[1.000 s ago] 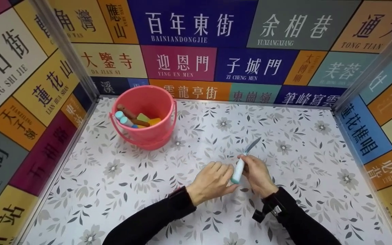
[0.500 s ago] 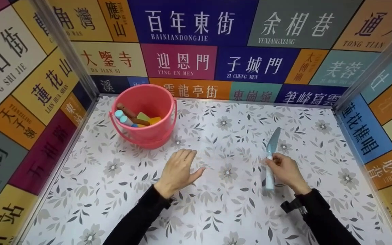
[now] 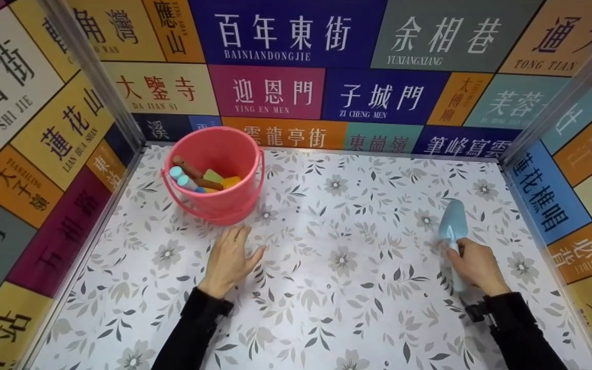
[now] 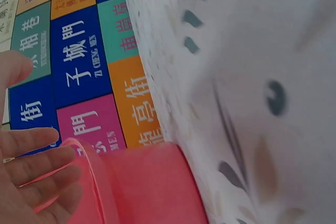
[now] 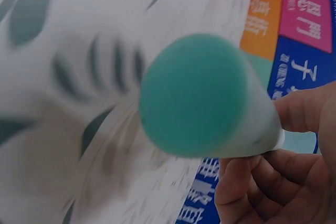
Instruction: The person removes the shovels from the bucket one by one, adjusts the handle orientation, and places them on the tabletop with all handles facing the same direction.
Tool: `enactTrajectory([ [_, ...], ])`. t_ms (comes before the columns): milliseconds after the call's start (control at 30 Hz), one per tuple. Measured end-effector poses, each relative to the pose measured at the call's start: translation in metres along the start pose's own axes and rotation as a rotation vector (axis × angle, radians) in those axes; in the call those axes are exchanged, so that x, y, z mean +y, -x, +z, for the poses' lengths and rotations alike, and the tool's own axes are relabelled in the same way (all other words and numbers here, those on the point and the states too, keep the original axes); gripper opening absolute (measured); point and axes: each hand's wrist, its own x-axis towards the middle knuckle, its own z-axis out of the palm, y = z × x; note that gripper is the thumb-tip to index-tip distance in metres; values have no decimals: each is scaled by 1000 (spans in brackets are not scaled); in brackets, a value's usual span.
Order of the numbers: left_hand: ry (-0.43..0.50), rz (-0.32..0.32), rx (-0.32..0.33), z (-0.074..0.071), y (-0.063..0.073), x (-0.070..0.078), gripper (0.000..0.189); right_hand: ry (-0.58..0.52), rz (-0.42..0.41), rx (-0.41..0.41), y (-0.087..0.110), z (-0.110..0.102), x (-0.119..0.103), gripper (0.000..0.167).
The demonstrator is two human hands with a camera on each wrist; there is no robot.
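My right hand (image 3: 478, 264) grips a small light-blue trowel (image 3: 454, 218) near the top of its handle, on the right side of the table. The flat of the blade faces up and points away from me. In the right wrist view the teal end of the trowel's handle (image 5: 194, 98) looms close, thumb and curled fingers behind it. My left hand (image 3: 228, 262) holds nothing, its fingers extended and the thumb apart, just in front of a pink bucket (image 3: 239, 200). The left wrist view shows that hand's fingers (image 4: 42, 161) overlapping the bucket; contact cannot be told.
Inside the bucket are brown, yellow and green pieces (image 3: 213, 176) and two light-blue-ended handles (image 3: 179, 176). A flower-printed white cloth (image 3: 327, 308) covers the table. Panels with street names (image 3: 275, 92) wall in the back and both sides.
My right hand has carried the trowel rightward and turned its blade from edge-on to flat. The left hand has let go of the trowel's handle end and moved left toward the bucket.
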Motion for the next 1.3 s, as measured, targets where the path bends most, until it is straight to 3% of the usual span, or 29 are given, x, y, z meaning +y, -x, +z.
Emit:
enactTrajectory([
  [267,-53,-37,39,-1,17,-13,51,60,135,-148,-3,-14,38,50],
  [533,-84,-60,19,-2,23,-15,51,75,206,-269,-12,-23,63,39],
  [867,-78,-80,-12,-4,25,-18,51,146,201,-315,-18,-30,71,45],
  [1300,-86,-59,-23,-3,27,-17,48,112,235,-328,-16,-29,67,37],
])
